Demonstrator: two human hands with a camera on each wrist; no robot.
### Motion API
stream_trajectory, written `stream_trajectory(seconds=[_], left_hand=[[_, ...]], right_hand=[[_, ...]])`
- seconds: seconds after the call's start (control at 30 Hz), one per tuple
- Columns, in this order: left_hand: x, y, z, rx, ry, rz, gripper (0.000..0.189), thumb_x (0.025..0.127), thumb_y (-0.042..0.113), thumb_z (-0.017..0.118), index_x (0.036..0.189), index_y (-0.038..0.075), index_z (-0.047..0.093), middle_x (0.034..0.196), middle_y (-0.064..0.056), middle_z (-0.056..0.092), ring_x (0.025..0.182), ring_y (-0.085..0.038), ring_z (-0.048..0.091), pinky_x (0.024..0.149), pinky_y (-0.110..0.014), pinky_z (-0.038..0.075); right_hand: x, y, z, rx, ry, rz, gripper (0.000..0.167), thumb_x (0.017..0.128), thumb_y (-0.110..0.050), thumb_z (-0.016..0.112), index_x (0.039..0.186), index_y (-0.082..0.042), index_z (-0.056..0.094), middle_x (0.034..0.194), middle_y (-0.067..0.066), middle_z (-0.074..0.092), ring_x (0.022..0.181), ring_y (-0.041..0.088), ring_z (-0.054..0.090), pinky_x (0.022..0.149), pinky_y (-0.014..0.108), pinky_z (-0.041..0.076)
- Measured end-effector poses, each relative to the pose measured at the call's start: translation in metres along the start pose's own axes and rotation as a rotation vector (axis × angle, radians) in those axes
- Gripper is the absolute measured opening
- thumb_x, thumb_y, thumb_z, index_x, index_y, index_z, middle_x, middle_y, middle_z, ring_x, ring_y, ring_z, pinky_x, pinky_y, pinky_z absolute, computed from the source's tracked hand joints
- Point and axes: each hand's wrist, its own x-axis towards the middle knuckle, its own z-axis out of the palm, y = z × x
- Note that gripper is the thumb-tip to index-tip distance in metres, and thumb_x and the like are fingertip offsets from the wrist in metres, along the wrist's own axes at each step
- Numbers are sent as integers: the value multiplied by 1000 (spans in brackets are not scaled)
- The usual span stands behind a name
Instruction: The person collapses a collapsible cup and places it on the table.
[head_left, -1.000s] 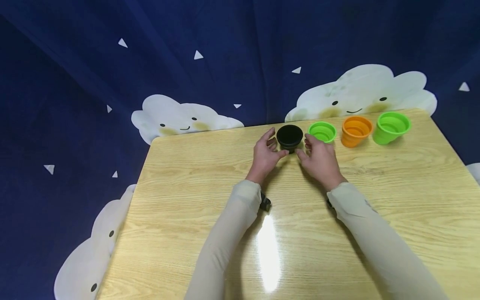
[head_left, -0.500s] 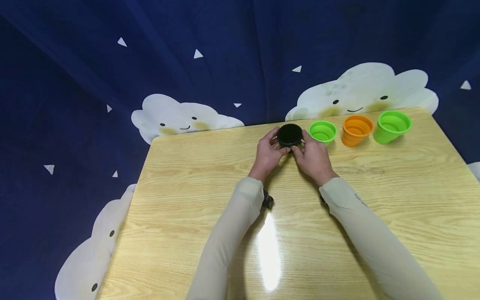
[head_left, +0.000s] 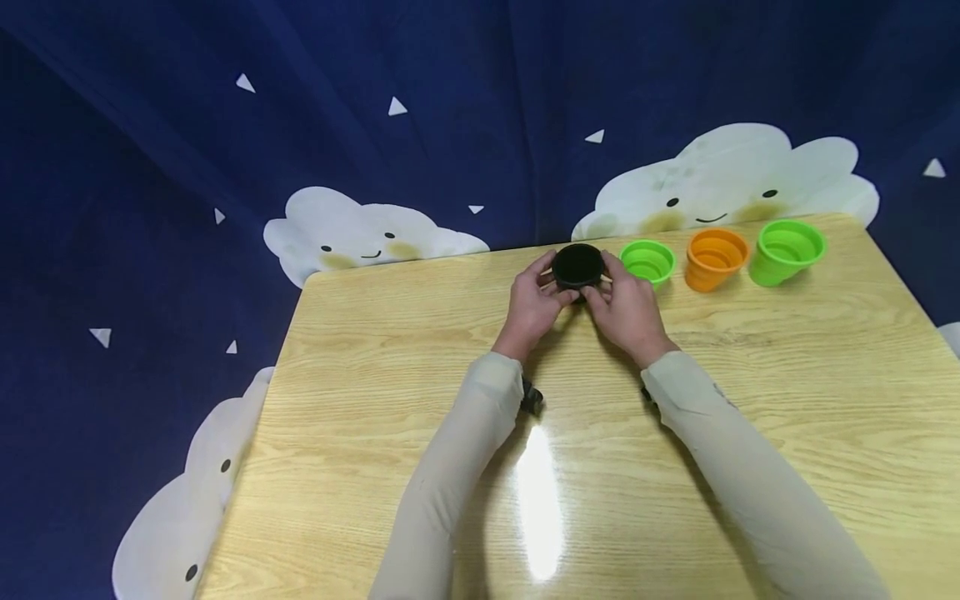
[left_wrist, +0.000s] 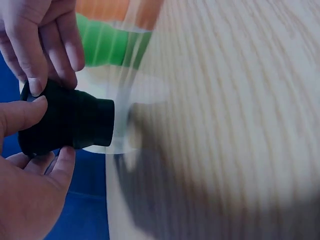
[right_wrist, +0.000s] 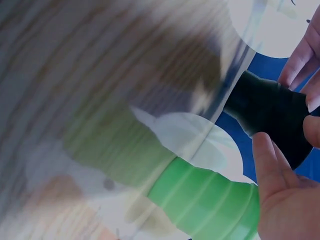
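Observation:
Near the far edge of the table, both hands hold a black collapsible cup (head_left: 577, 265) between them, its wide mouth facing up. My left hand (head_left: 534, 307) grips its left side, thumb at the front of the rim. On the opposite side my right hand (head_left: 627, 310) grips it, thumb close to the other thumb. The left wrist view shows the stepped black cup (left_wrist: 92, 120) narrowing to its base, apart from its shadow on the wood. A small green cup (head_left: 648, 262) stands just right of the right hand; in the right wrist view this green cup (right_wrist: 205, 200) has ribbed sides.
An orange cup (head_left: 716, 258) and a larger green cup (head_left: 787, 252) continue the row to the right along the back of the wooden table (head_left: 360, 400). Behind the table edge hangs a dark blue curtain (head_left: 450, 100) with white clouds and triangles.
Both hands have closed in from either side and taken hold of the black cup. It has risen slightly. The green and orange cups stand where they were.

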Motion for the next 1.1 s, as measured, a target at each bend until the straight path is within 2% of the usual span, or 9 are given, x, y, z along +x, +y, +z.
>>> stream_trajectory(seconds=[0.27, 0.4, 0.47, 0.53, 0.63, 0.73, 0.83, 0.9, 1.1], left_hand=[[-2, 14, -11, 89, -80, 48, 76, 81, -12, 78, 148, 5, 47, 137, -21, 57, 113, -30, 65, 89, -28, 57], [-3, 22, -23, 232, -149, 124, 70, 82, -6, 80, 145, 7, 52, 141, -17, 54, 113, -27, 66, 87, -27, 57], [-4, 26, -30, 378, -183, 204, 65, 84, -3, 80, 143, 8, 56, 146, -14, 50, 118, -24, 62, 89, -25, 56], [-5, 31, -36, 578, -214, 326, 58, 85, 1, 80, 139, 10, 60, 150, -13, 47, 126, -23, 56, 99, -25, 50], [-7, 38, -43, 857, -259, 566, 48, 88, 2, 78, 134, 10, 66, 152, -14, 45, 135, -27, 46, 112, -25, 36], [-10, 45, -47, 1041, -274, 809, 38, 91, 4, 74, 128, 10, 69, 147, -17, 50, 137, -32, 43, 119, -28, 25], [-12, 50, -47, 1133, -248, 983, 29, 94, 4, 71, 122, 9, 72, 138, -16, 57, 133, -32, 48, 119, -27, 25], [-14, 52, -47, 1160, -231, 1058, 24, 95, 4, 70, 117, 8, 73, 133, -15, 62, 129, -31, 52, 117, -27, 29], [-21, 56, -47, 1190, -222, 1135, 18, 96, 1, 66, 112, 5, 72, 121, -12, 68, 118, -26, 60, 112, -28, 39]], right_hand=[[1, -9, -11, -10, -30, -44, 34, 95, -10, 70, 126, 3, 64, 123, 27, 65, 98, 35, 71, 81, 46, 60], [0, -12, -18, -12, -53, -52, 30, 95, -11, 70, 122, 2, 65, 120, 25, 67, 96, 34, 71, 81, 48, 60], [-1, -13, -21, -14, -59, -60, 29, 95, -11, 71, 120, 2, 66, 118, 25, 67, 95, 35, 71, 81, 48, 59], [-3, -14, -24, -13, -60, -71, 28, 94, -12, 72, 118, 2, 67, 117, 24, 68, 94, 35, 71, 81, 49, 59], [-6, -17, -30, -16, -55, -90, 27, 93, -12, 74, 115, 2, 68, 115, 22, 69, 92, 35, 72, 79, 49, 60], [-9, -20, -35, -16, -57, -104, 24, 93, -13, 74, 113, 0, 69, 111, 19, 71, 89, 33, 72, 78, 49, 60], [-12, -23, -40, -17, -72, -116, 23, 94, -14, 74, 112, -2, 69, 109, 17, 71, 88, 32, 72, 77, 48, 60], [-13, -26, -43, -7, -81, -116, 22, 94, -15, 73, 111, -3, 69, 108, 16, 71, 88, 32, 72, 77, 49, 60], [-18, -33, -52, 6, -89, -104, 19, 93, -16, 74, 109, -5, 70, 104, 15, 72, 87, 30, 73, 75, 48, 61]])
